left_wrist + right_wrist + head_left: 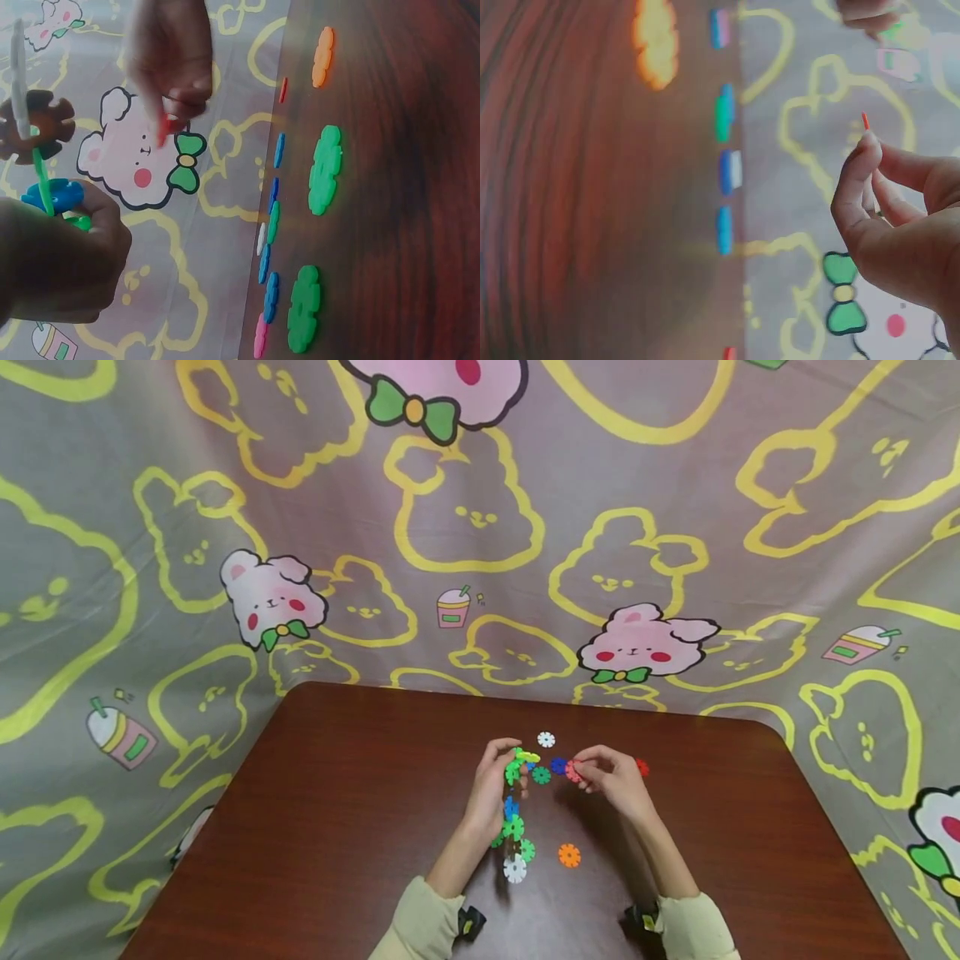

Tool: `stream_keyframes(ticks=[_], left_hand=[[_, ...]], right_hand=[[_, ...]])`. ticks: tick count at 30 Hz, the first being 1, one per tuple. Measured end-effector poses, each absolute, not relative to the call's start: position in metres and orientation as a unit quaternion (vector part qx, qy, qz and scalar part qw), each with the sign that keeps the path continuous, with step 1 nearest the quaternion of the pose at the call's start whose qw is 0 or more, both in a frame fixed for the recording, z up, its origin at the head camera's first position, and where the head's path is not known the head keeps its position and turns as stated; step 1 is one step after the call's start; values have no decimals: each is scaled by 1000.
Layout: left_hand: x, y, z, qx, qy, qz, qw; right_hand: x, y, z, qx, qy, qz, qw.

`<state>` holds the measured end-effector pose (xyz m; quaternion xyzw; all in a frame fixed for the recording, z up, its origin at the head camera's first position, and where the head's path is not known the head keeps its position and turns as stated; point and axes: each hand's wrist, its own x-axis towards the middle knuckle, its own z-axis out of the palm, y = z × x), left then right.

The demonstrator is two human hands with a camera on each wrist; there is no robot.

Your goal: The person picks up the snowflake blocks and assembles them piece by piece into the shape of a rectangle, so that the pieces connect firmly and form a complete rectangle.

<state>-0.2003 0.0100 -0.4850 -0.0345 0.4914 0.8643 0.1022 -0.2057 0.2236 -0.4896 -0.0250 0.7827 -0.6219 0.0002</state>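
Note:
My left hand [490,785] holds a chain of joined plastic snowflake discs. In it are green discs [513,827], a blue disc [56,196], a brown disc [37,127] and a white disc [514,868] at the near end. A yellow-green disc [529,757] shows by the left fingertips. My right hand [618,781] pinches a red snowflake disc [865,121] between thumb and fingers, raised above the table. The two hands are apart, and the red disc does not touch the chain. The left fingers partly hide the chain's middle.
Loose discs lie on the brown table [360,810]: a white one [546,739], a dark green one [542,775], a dark blue one [558,766], an orange one [569,856] and a red one [642,767]. Behind stands a patterned cloth [510,610].

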Motion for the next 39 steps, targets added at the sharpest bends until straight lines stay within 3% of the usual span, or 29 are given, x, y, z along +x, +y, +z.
stream_keyframes(ticks=[12,39], left_hand=[[-193,15,-478,-7,546,834,83],[-189,18,-478,42,574,814,82]], right_hand=[[-175,204,-455,8,805,-589,-79],[-170,188,-442,-38,836,-536,-111]])
